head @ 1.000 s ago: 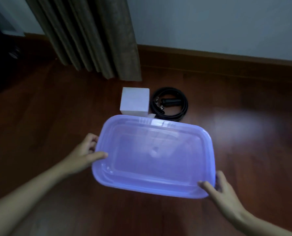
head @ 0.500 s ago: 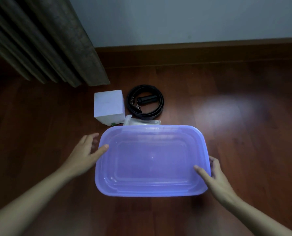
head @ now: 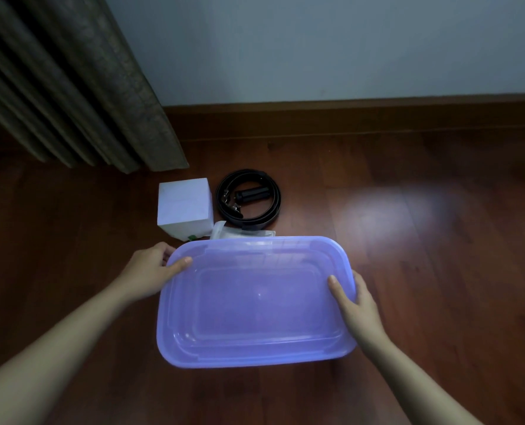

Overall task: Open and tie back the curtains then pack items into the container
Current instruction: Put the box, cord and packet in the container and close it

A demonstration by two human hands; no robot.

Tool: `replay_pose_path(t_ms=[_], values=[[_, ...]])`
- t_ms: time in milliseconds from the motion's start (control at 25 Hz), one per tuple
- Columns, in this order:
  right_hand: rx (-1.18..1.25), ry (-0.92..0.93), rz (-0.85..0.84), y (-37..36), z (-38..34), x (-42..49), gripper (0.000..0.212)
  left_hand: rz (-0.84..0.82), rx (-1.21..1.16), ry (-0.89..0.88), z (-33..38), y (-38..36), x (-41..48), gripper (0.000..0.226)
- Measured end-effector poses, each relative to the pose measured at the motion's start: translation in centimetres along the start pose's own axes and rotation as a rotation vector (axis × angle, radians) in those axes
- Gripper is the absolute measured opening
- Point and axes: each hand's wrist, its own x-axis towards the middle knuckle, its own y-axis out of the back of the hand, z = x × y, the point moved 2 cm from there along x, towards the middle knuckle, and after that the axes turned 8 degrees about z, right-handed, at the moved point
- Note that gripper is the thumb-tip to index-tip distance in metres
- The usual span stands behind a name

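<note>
A translucent purple plastic container (head: 255,358) sits low over the wooden floor in front of me, nothing inside it. My left hand (head: 151,271) grips its far left corner, thumb over the rim. My right hand (head: 357,305) grips the right rim, thumb inside. Just beyond the container lie a white box (head: 184,207), a coiled black belt (head: 249,197) with a black cylinder in its middle, and a clear plastic packet (head: 239,234) partly hidden by the container's far edge. A brown curtain (head: 71,87) hangs at the upper left.
Dark wooden floor (head: 423,240) spreads to the right and left of the container. A wooden skirting board (head: 347,118) runs along the grey wall behind the items. The curtain's hem reaches the floor just behind the white box.
The container has levelled out and come lower and nearer to me. My right hand slid from the near right corner up along the right rim. The view tilted, revealing the plastic packet.
</note>
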Motion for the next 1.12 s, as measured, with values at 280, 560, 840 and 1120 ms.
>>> replay_pose_path(t_ms=[280,560,840,1120], values=[[0.013,0.023,-0.018,-0.2,0.0,0.2,0.038,-0.012,0.022,0.024,0.2,0.3,-0.8,0.040],[0.034,0.044,-0.051,-0.2,-0.5,0.0,0.052,-0.001,-0.036,0.105,0.8,0.6,-1.4,0.031],[0.131,0.204,0.097,2.1,-4.9,-1.0,0.039,0.273,-0.200,-0.077,2.7,3.7,-0.7,0.047],[0.763,-0.065,0.336,8.8,-3.5,1.9,0.015,0.099,-0.247,-0.225,5.8,-0.4,-0.8,0.058]])
